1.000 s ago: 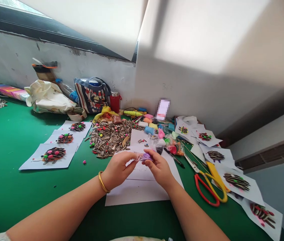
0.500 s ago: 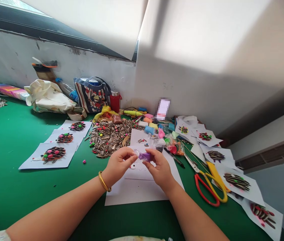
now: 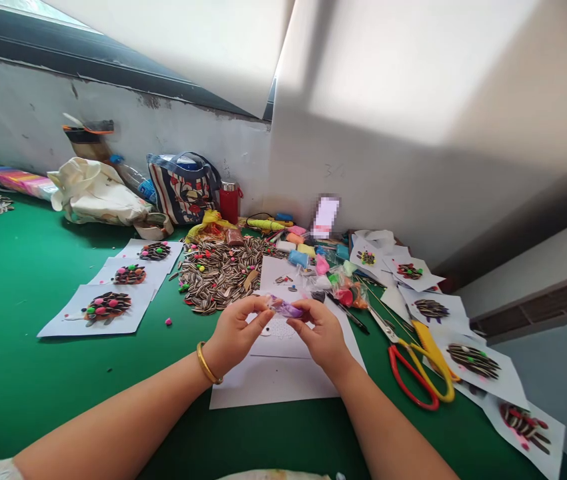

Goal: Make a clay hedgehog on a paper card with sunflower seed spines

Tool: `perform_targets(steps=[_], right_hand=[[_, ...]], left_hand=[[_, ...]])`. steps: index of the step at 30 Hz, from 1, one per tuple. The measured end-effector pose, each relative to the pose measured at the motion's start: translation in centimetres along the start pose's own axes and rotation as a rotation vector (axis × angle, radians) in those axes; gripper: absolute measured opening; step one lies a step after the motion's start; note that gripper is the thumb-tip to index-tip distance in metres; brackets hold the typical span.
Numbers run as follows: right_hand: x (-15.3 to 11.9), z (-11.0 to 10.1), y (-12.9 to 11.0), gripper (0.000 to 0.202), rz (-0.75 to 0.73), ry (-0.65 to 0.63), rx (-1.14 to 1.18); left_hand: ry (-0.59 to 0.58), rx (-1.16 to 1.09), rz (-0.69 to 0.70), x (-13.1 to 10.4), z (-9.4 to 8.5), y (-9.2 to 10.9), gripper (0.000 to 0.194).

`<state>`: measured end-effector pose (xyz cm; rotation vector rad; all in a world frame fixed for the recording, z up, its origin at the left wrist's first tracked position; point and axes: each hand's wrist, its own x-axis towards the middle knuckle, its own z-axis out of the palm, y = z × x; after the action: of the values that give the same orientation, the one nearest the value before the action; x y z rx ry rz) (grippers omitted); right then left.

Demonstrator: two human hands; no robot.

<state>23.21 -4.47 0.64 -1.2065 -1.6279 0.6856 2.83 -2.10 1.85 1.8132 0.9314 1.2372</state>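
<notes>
1. In the head view, the left hand (image 3: 239, 333) pinches the clear end of the purple packet (image 3: 287, 309), and the right hand (image 3: 321, 333) grips its other end, above the white paper (image 3: 283, 383).
2. For doing this well, both pinches should be gentle, so the packet is not torn suddenly.
3. The hands cover the packet's ends, so I cannot tell whether it is open; the dotted figure (image 3: 283, 332) below is partly hidden.

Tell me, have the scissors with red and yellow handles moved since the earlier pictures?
No. Judged against the green table and the black pen, the scissors lie in the same spot, with no visible shift.
</notes>
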Motion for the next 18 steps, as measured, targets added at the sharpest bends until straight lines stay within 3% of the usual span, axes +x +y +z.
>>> perform_targets(steps=[3, 6, 11, 18], right_hand=[[-0.02, 0.08, 0.42, 0.046, 0.104, -0.096, 0.182], [-0.08, 0.36, 0.49, 0.048, 0.182, -0.192, 0.377], [-0.06, 0.85, 0.23, 0.047, 0.215, -0.185, 0.464], [0.03, 0.82, 0.29, 0.044, 0.187, -0.169, 0.416]], left_hand=[[0.011, 0.017, 0.015, 0.01, -0.15, -0.03, 0.015], [-0.07, 0.088, 0.039, 0.01, -0.26, 0.01, 0.017], [-0.205, 0.147, 0.021, 0.06, -0.2, 0.51, 0.022], [-0.052, 0.069, 0.082, 0.37, -0.31, 0.26, 0.012]])
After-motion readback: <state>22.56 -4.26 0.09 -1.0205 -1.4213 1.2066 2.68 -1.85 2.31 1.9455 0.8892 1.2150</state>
